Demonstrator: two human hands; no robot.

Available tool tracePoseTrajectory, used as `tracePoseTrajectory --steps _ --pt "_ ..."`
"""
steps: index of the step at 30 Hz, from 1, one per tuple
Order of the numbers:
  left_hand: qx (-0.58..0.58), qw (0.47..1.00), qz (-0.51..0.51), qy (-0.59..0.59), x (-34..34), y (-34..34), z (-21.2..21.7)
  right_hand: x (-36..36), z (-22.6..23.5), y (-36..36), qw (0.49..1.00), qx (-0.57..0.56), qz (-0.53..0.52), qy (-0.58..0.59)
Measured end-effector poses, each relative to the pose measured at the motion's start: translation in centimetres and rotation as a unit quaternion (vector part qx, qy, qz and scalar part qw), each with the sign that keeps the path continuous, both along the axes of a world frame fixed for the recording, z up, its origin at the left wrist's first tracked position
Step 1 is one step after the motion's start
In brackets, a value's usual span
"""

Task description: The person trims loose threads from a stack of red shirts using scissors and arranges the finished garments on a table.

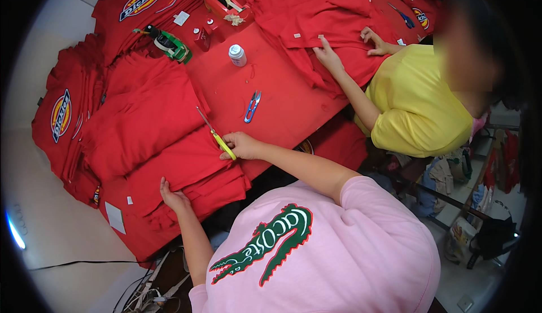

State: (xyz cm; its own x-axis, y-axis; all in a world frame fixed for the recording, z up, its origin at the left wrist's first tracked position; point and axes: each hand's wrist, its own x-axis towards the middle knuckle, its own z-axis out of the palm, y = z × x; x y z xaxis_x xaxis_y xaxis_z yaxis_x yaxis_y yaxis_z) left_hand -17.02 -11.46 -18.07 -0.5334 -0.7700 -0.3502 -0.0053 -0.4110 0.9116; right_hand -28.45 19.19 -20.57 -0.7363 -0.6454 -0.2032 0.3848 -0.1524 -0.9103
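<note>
My right hand (241, 145) is closed round the yellow handle of a pair of scissors (215, 137), whose slim metal blades point up and to the left over red cloth. My left hand (176, 200) lies at the near edge of a folded red garment (192, 163), its fingers stretched out against the fabric and nothing gripped. Behind that garment rises a thicker pile of red clothing (144, 112). Blue thread snips (252, 107) rest on the red-covered table (282, 107), to the right of the scissors.
A white bottle (237, 55), a green tape dispenser (169, 44) and a red tape dispenser (226, 3) stand farther back. At the right, a person in yellow (420, 101) handles more red cloth (333, 36). A white card (115, 217) lies at the left edge.
</note>
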Motion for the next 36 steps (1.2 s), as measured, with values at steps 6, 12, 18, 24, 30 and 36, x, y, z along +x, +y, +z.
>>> tracePoseTrajectory --steps 6,12,18,24,30,36 --pt "-0.014 1.0 -0.006 0.018 0.4 -0.7 -0.3 0.0 -0.2 -0.1 0.999 -0.016 0.024 -0.044" --pt "-0.013 1.0 -0.008 0.014 0.4 -0.7 -0.5 -0.1 0.2 0.2 0.999 -0.01 0.016 -0.041" --pt "-0.009 0.999 -0.015 0.03 0.6 -0.9 -0.8 0.0 0.3 0.1 0.999 -0.015 0.004 -0.036" --pt "-0.082 0.993 0.076 0.024 3.7 -9.3 -2.5 0.2 0.5 -0.5 0.999 0.017 0.016 -0.029" --pt "-0.066 0.983 0.16 0.054 4.8 -18.4 3.0 0.6 0.7 0.5 0.998 0.066 -0.013 -0.016" --pt "-0.117 0.975 0.189 0.01 6.6 -19.1 5.2 1.7 1.6 2.2 0.992 0.109 -0.041 -0.038"
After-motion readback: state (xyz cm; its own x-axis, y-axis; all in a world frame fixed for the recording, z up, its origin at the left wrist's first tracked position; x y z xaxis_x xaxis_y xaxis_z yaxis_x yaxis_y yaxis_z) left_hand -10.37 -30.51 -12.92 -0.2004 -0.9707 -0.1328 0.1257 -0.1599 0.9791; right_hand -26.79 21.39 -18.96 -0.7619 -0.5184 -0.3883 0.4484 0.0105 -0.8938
